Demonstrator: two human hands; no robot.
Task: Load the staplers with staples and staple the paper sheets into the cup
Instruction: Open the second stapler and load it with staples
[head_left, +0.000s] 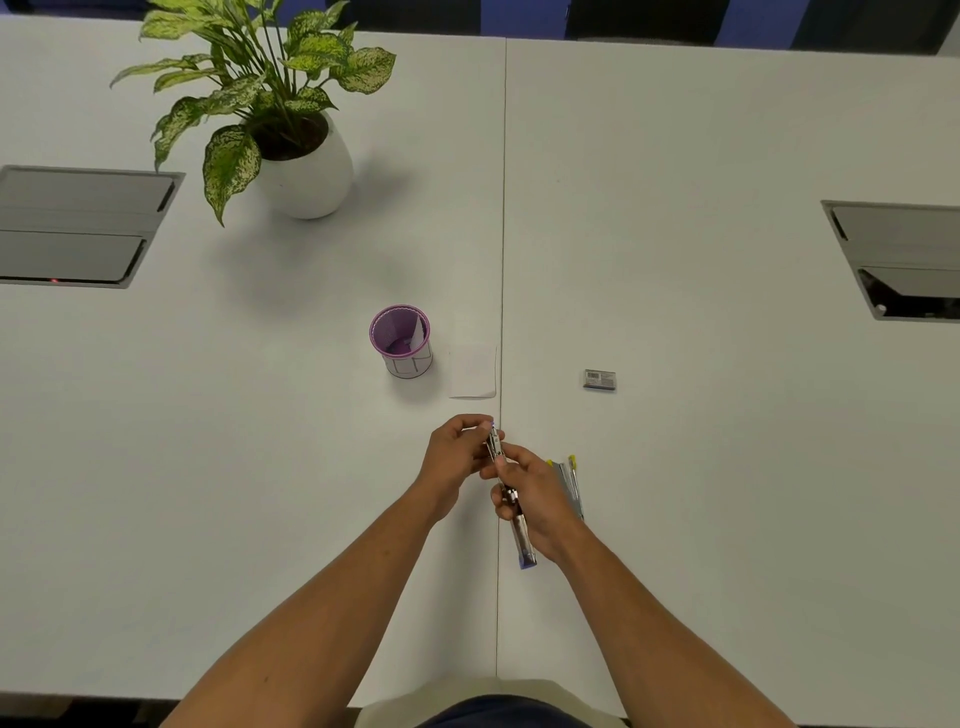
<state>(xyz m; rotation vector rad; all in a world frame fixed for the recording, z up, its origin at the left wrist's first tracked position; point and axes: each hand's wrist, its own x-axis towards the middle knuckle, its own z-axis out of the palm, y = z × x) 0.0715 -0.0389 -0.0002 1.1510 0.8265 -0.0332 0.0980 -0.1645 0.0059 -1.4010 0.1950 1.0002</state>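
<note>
A: What do I have in the hands rn?

B: From my end, both are on one stapler (511, 499), held up above the near middle of the surface (727, 467), over the seam. Right hand (535, 501) is curled round its body, fingers wrapped, blue-tipped end poking out toward the near edge. Left hand (457, 457) pinches the far end w/ thumb and fingertips, other fingers bent in.

A: Is the stapler opened up?

B: Looks like it, metal parts showing btwn the two hands, but can't tell if staples are inside.

A: The other one?

B: Second stapler (570, 486), yellow bits on it, lies on the surface just right of my right hand, partly hidden behind it.

A: Cup, paper?

B: Purple cup (400, 340) stands upright nearer the middle, left of the seam, w/ a white sheet inside. Loose paper sheet (474, 371) lies flat just right of it. Staple box (600, 379) sits right of the seam, apart from everything.

A: Anything else?

B: Potted plant (280, 119) toward the far left.
</note>
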